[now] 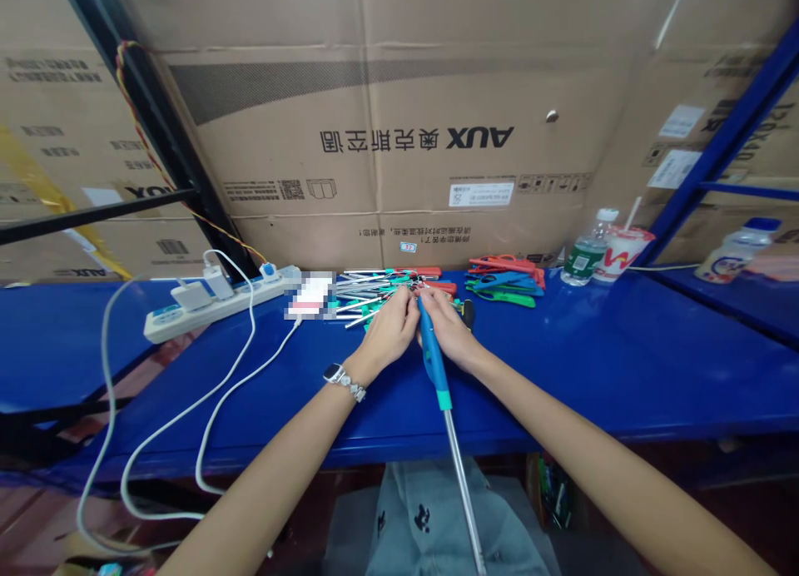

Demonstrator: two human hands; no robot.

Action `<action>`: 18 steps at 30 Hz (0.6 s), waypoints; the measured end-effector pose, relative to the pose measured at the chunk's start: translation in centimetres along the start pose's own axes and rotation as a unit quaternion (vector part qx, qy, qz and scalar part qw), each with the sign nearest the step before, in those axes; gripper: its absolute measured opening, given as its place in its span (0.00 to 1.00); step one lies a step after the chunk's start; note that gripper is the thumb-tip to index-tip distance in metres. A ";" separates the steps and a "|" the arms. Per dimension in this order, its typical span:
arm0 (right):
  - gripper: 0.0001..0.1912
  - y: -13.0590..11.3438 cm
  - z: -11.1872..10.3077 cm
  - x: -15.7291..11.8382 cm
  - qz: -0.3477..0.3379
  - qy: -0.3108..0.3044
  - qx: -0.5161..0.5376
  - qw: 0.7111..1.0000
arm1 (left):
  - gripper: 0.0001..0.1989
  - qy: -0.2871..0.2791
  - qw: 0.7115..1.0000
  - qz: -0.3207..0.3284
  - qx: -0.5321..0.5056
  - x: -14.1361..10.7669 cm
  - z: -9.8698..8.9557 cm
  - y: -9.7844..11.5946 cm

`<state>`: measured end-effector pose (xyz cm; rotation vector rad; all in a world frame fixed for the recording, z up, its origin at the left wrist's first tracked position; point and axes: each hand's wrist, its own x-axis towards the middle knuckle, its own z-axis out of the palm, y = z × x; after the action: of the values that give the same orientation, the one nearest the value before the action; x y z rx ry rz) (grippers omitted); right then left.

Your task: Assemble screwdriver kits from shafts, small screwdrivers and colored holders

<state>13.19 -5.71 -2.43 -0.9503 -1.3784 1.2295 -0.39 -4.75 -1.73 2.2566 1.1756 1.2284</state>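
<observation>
Directions read from the hands, twelve o'clock pointing away from the person.

Item: blue-handled tool (432,351), one; held at centre above the near part of the tabletop (593,368). Turquoise collar (444,399) below the handle; bare metal tube running toward six o'clock, over the person's lap.

Right hand (448,326): grasping the handle's far end, along its right side.

Left hand (393,326): fingers drawn together beside that same end; whether they grip anything cannot be told. Watch (334,373) and bracelet (358,390) on the wrist.

Pile of metal-tubed tools (359,286), red and green parts, overlapping: ten to twelve o'clock, partly behind the hands.

Black-and-yellow handle (468,315): three o'clock, just beside the right hand.

Stack of handles (507,281), red, blue and green: between two and three.

Phone (315,291), pixelated, cable attached: nine o'clock, beside the pile.

Power strip (250,297), white, plugs fitted: nine o'clock, beyond the phone.

Bottle, green label (582,260), and red-and-white cup (622,255) with straw, adjacent: between two and three.

Blue-capped bottle (736,251): near three, farthest out.

Cardboard (405,85), printed AUX: twelve o'clock, upright behind the tabletop.
</observation>
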 end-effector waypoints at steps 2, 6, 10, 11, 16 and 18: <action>0.23 -0.1 0.1 0.0 -0.011 -0.001 -0.006 1.000 | 0.11 0.020 0.997 -0.035 -0.059 0.3 0.3 -0.1; 0.20 -0.1 0.1 0.2 -0.023 0.016 -0.039 0.999 | 0.14 0.023 0.983 -0.119 -0.137 0.6 0.7 0.0; 0.16 -0.1 0.0 0.2 -0.014 0.021 -0.048 0.999 | 0.13 0.014 0.993 -0.094 -0.072 0.2 0.3 0.2; 0.17 0.0 0.0 0.2 -0.012 0.020 -0.043 0.999 | 0.12 0.014 0.997 -0.068 -0.045 0.0 0.2 0.2; 0.20 0.2 -0.1 0.1 -0.008 0.017 -0.013 1.000 | 0.10 -0.009 0.998 0.024 0.054 -0.3 -0.2 0.2; 0.20 0.2 -0.1 0.1 -0.003 0.009 -0.009 1.000 | 0.10 -0.012 0.998 0.023 0.064 -0.1 -0.1 0.1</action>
<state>13.24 -5.53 -2.58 -0.9675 -1.3794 1.2025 -0.46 -4.89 -1.68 2.3959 1.2318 1.1689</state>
